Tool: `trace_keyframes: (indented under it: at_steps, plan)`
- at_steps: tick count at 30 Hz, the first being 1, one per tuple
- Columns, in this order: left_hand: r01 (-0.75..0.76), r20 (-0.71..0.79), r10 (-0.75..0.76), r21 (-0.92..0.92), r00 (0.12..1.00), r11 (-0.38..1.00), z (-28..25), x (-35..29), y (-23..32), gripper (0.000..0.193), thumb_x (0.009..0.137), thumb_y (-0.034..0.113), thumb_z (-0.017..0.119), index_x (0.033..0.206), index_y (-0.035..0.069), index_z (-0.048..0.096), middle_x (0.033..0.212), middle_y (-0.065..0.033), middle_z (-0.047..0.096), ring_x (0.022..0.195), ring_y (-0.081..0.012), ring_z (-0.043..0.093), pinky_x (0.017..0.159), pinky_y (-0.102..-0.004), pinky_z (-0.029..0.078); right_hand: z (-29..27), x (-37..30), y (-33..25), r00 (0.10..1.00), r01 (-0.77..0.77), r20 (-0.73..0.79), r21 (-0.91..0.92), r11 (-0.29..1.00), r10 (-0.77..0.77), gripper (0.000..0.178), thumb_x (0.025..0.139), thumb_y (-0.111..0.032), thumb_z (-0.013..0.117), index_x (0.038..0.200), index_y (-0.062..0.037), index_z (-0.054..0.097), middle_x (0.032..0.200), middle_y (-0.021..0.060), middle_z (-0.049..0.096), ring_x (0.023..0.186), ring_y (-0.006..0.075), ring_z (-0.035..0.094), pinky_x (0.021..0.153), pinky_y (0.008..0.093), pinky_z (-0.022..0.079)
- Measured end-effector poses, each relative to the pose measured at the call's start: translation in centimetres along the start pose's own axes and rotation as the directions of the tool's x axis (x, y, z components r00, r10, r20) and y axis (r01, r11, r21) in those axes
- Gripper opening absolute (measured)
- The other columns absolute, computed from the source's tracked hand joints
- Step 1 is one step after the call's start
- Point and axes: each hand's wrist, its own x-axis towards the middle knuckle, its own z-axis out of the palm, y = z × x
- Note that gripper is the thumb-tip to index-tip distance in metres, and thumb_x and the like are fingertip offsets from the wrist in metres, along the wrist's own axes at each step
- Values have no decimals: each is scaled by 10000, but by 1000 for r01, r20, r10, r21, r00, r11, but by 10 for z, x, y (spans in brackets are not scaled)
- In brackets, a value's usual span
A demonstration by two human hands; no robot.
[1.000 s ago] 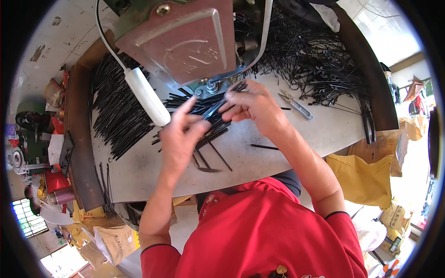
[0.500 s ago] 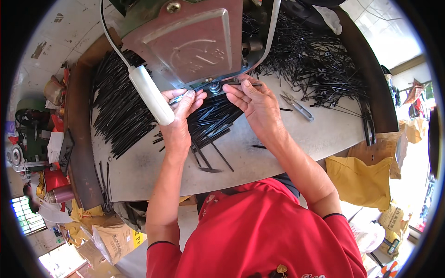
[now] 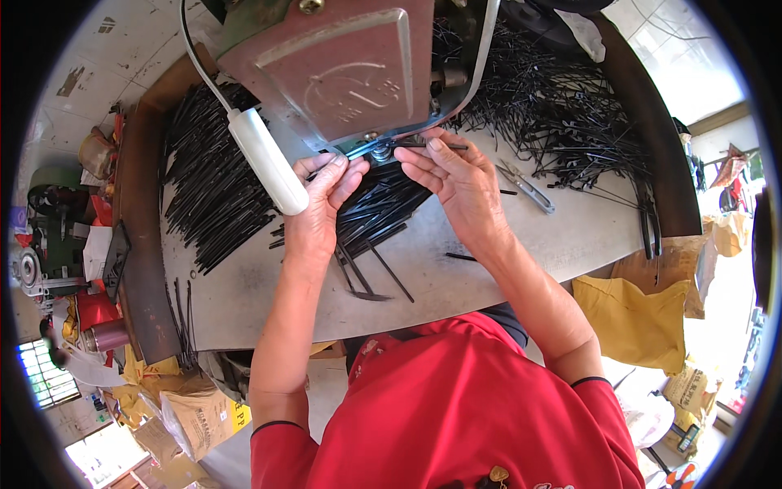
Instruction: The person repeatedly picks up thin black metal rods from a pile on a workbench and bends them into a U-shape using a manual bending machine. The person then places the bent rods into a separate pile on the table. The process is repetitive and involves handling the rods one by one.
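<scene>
Under the head of a reddish-brown sewing machine, both hands are raised close to a small round metal part. My left hand is closed in a pinch on a thin dark strip with a bluish shine. On the other side of the metal part, my right hand pinches a narrow black strip between thumb and fingers; its end pokes out to the right. Whether both hands hold one strip, I cannot tell. Below them lies a loose pile of black strips.
A white tube lamp hangs beside my left hand. Black strips are stacked at left; a tangled heap lies at right. Small thread snips rest on the grey worktop. A raised brown rim borders the table.
My left hand has shifted slightly, and more of the shiny strip shows between it and the metal part. My right hand keeps its pinch almost in place.
</scene>
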Motion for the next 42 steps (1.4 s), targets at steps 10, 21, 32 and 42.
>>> trace_keyframes:
  at_steps: [10,21,32,42]
  plan:
    - [-82,-19,84,58,996,995,2,-4,-2,186,862,-17,609,979,-32,464,941,-216,623,846,-276,685,740,-272,592,-2,5,2,999,-36,-6,30,999,36,327,940,-112,538,1168,103,442,1037,212,612,971,274,653,851,332,552]
    - [-128,19,127,250,992,960,6,0,10,297,832,-26,613,1093,-7,471,963,-165,625,859,-271,676,707,-284,569,-8,32,-12,996,-83,25,97,992,81,166,930,-153,526,952,6,488,952,178,622,768,305,689,680,349,599]
    - [-29,-127,1,-219,992,975,-19,2,3,236,947,163,535,1128,13,565,1045,-107,639,981,-179,616,838,-262,511,-47,-36,-75,679,190,354,-931,-311,-644,261,796,-117,680,1050,-175,664,845,22,590,744,187,615,608,318,501]
    - [87,-56,-85,31,995,996,30,-36,8,222,908,206,616,1069,58,578,766,-7,559,644,-64,531,583,-180,456,-27,-35,-113,435,383,815,-553,-740,-384,252,680,-111,633,931,-119,651,746,-4,498,633,155,539,523,277,445]
